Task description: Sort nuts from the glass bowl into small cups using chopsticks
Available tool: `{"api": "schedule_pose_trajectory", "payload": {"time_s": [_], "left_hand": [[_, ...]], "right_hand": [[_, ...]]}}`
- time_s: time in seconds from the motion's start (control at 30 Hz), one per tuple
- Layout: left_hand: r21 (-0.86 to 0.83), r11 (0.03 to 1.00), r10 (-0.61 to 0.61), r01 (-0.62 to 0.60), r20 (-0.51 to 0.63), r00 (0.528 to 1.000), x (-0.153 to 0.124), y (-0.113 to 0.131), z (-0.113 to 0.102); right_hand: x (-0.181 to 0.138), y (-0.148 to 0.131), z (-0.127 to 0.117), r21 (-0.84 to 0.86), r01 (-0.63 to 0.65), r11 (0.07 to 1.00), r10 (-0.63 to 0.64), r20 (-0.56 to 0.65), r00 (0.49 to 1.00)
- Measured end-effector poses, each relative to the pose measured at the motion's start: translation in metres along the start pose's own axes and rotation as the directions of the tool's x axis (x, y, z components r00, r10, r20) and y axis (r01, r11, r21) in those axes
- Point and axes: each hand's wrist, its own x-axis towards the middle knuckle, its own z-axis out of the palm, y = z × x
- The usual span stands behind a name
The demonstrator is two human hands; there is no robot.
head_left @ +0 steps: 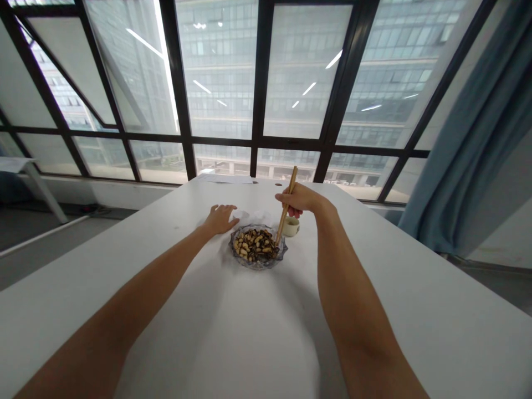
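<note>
My right hand grips a pair of wooden chopsticks, their tips down at the right side of a clear glass bowl. Peanuts in the shell and dark seeds, probably sunflower seeds, make up the mix in the bowl. Whether the tips pinch anything is too small to tell. Just behind the chopsticks stands a small cream cup, partly covered by them. Left of the bowl, my left hand rests on the table with fingers spread, holding nothing. Crumpled clear plastic lies behind the bowl.
A long white table runs toward dark-framed windows. A flat white sheet lies at its far edge. The blue curtain hangs at right, and another white table stands at far left.
</note>
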Motion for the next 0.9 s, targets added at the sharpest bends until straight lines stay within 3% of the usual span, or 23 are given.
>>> {"api": "schedule_pose_trajectory", "payload": {"time_s": [0.13,0.23,0.4,0.6,0.9], "left_hand": [[-0.013,0.992,0.126,-0.128,-0.103,0.987,-0.024,-0.007,0.0],[-0.004,0.985,0.167,-0.17,-0.168,0.972,-0.044,-0.008,0.004],[-0.045,0.997,0.052,-0.062,-0.208,0.977,-0.057,0.0,0.007],[-0.1,0.993,-0.076,0.057,-0.197,0.978,-0.057,0.004,0.008],[-0.079,0.987,-0.151,0.138,-0.185,0.971,-0.058,0.002,0.017]], "right_hand": [[0.003,0.003,0.008,-0.032,-0.088,0.996,0.091,0.124,0.988],[0.009,0.006,0.016,0.034,-0.075,0.997,0.07,0.132,0.989],[0.014,0.008,0.018,0.099,0.061,0.993,-0.062,0.009,0.998],[0.004,-0.002,0.008,0.097,0.107,0.989,-0.098,-0.098,0.99],[0.001,-0.004,0.008,-0.028,0.038,0.999,-0.039,-0.021,0.999]]}}
